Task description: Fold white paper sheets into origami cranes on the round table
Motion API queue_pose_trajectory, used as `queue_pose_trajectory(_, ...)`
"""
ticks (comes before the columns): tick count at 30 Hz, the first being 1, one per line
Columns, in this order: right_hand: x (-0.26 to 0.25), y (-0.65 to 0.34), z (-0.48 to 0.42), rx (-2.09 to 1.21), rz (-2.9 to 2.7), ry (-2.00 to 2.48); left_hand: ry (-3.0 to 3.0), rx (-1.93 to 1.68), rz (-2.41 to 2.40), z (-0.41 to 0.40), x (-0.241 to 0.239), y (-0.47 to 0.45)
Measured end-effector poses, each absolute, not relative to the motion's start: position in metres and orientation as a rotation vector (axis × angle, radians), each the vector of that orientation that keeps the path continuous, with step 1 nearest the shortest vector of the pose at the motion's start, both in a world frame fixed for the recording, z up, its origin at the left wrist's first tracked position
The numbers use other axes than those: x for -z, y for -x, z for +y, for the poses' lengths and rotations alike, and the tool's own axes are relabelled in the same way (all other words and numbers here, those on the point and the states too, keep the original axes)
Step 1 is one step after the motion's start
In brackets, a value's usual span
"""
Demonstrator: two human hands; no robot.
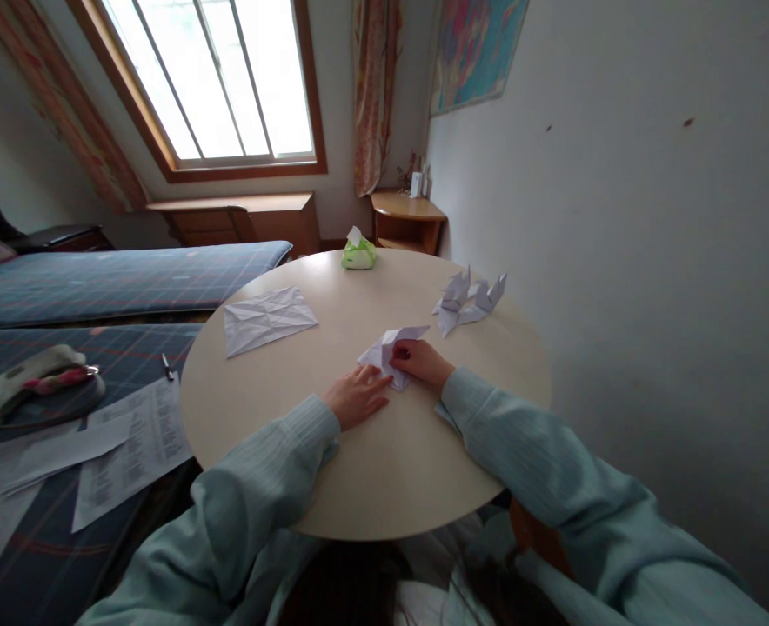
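A partly folded sheet of white paper [379,352] lies near the middle of the round table [371,469], some of its flaps standing up. My right hand [424,363] pinches a raised part of this paper between thumb and fingers. With its fingers stretched out flat, my left hand [357,397] rests on the tabletop at the paper's lower left edge. Part of the paper is hidden behind my right fingers. To the right stand folded white paper shapes [466,303] with pointed tips. A creased, flattened white sheet [270,320] lies at the left of the table.
A green tissue pack [358,252] stands at the table's far edge. On the left, a bed with a plaid cover [130,278] holds printed sheets [133,448], a pen [167,367] and a pouch [32,382]. A white wall [645,261] runs close along the right.
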State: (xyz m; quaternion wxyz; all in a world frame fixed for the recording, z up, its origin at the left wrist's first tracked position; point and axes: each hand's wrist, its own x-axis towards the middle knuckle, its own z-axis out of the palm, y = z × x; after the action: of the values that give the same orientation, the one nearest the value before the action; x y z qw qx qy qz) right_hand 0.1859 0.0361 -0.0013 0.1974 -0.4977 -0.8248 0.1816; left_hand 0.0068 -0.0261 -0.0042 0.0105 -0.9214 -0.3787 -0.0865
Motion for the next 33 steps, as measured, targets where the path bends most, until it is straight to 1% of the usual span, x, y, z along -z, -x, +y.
queue_pose_trajectory(5,-0.002,-0.184,0.032,-0.391,-2.343,1.464,2.887,0.275,-1.207,-0.027,0.001,-0.008)
queue_pose_trajectory(10,-0.003,-0.184,0.033,-0.399,-2.338,1.463,2.914,0.313,-1.148,-0.026,0.0,-0.007)
queue_pose_trajectory(12,-0.004,-0.188,0.035,-0.542,-2.339,1.413,2.925,0.305,-1.123,-0.025,0.001,-0.007)
queue_pose_trajectory(15,-0.004,-0.199,0.036,-0.866,-2.306,1.318,2.917,0.291,-1.126,-0.024,0.004,-0.007)
queue_pose_trajectory(16,-0.004,-0.203,0.036,-0.887,-2.287,1.299,2.914,0.287,-1.126,-0.023,0.005,-0.007)
queue_pose_trajectory(24,0.01,-0.216,0.018,-0.326,-2.355,1.017,2.918,0.332,-1.097,-0.021,0.01,-0.007)
queue_pose_trajectory(28,0.009,-0.217,0.012,-0.192,-2.471,0.927,2.895,0.288,-1.131,-0.021,0.008,-0.008)
queue_pose_trajectory(33,0.004,-0.213,0.007,-0.044,-2.54,0.945,2.888,0.26,-1.169,-0.021,0.003,-0.01)
